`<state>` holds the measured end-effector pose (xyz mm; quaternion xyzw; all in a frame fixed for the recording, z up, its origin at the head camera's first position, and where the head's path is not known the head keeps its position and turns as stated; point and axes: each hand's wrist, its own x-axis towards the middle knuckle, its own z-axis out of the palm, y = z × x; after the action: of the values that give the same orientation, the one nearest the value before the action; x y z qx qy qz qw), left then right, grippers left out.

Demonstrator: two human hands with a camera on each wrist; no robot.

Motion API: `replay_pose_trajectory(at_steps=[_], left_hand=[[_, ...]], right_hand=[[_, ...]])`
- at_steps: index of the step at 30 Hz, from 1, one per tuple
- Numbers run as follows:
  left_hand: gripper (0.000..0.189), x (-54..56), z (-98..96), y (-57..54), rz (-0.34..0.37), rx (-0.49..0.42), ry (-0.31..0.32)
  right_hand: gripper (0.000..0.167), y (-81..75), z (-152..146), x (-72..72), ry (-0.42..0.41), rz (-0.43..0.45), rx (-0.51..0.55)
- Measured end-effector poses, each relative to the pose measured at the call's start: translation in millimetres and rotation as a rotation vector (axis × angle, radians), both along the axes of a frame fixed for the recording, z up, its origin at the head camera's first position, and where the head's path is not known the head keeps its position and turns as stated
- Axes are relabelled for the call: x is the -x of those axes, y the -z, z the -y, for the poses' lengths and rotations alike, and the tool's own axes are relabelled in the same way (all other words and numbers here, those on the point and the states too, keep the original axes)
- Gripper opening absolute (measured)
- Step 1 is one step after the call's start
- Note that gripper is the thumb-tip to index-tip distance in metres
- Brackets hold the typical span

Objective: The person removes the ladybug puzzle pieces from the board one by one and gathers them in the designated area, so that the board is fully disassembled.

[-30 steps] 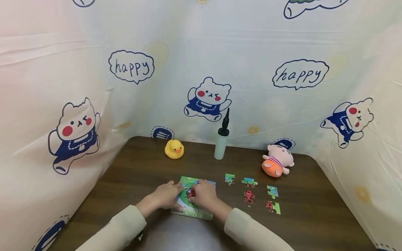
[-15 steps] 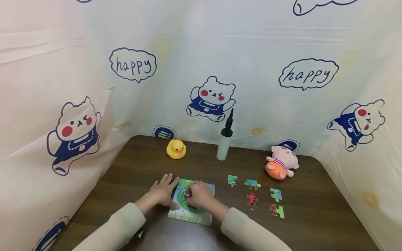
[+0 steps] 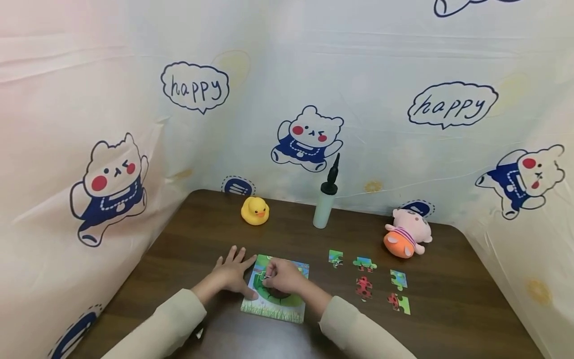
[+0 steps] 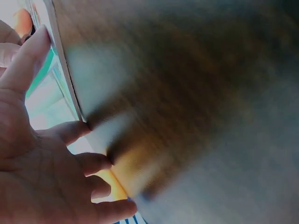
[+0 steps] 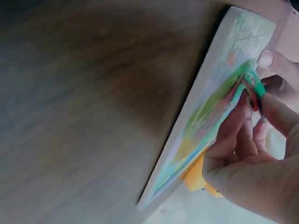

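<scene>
A square puzzle board (image 3: pixel 271 312), with a green picture and a grassy lower edge, lies flat on the brown table. Over its middle, my right hand (image 3: pixel 287 276) pinches a small jigsaw piece (image 5: pixel 254 88) between thumb and fingers; its green and red edge shows in the right wrist view. My left hand (image 3: pixel 229 275) has its fingers spread on the table left of the board, with the thumb (image 4: pixel 29 60) at the board's left edge. Part of the board's picture is hidden under the right hand. Several loose jigsaw pieces (image 3: pixel 363 287) lie right of the board.
Along the table's back stand a yellow toy duck (image 3: pixel 255 211) and a pale green hand pump (image 3: pixel 324 209) with a black top. A pink and orange plush toy (image 3: pixel 407 233) lies at the back right. A printed cloth (image 3: pixel 358 60) hangs behind the table.
My left hand's fingers have moved off the board and spread out on the table. My right hand has lifted the piece it was touching and tilted it up. The head view has shifted slightly.
</scene>
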<state>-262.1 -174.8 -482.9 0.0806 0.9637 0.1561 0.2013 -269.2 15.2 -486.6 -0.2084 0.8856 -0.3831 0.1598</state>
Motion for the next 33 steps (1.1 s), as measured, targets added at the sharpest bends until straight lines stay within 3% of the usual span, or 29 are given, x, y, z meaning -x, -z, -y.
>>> replay_pose_trajectory(at_steps=[4,11,21,27,33], left_hand=[[0.11,-1.0,0.8,0.5,-0.006,-0.005,-0.009],[0.103,-2.1,-3.4,-2.9,-0.003,0.033,0.046],[0.1,1.7,-5.2,-2.5,0.007,0.052,0.043],[0.102,4.7,-5.6,-1.2,0.01,0.04,0.041],[0.104,2.5,-4.5,-3.2,0.02,0.058,0.042]], right_hand=[[0.016,2.2,-4,0.7,0.018,0.053,0.059],[0.015,5.9,-6,2.1,0.032,0.065,0.081],[0.014,-6.9,-12,3.3,0.039,-0.037,0.11],[0.015,-20.7,-38,10.6,0.121,-0.035,0.171],[0.013,-17.9,-82,18.6,0.274,0.02,0.229]])
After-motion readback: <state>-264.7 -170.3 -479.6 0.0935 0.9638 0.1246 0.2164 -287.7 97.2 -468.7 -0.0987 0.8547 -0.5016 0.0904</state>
